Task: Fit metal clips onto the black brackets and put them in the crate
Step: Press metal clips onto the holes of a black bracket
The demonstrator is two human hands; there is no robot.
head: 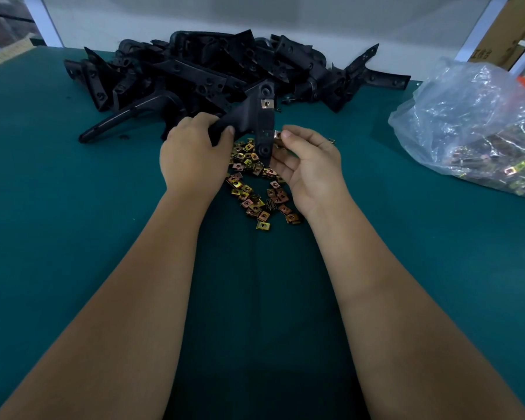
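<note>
My left hand (191,153) grips a black bracket (256,122) by its handle end and holds it upright above the table. One metal clip (266,103) sits fitted on the bracket's upper part. My right hand (308,163) pinches a second metal clip (277,135) against the bracket's right edge, lower down. Below both hands lies a loose pile of brass-coloured clips (252,189) on the green table (73,207). No crate is in view.
A heap of black brackets (212,68) fills the back of the table against the white wall. A clear plastic bag (473,125) holding more clips lies at the right. Cardboard boxes (509,28) stand behind the bag.
</note>
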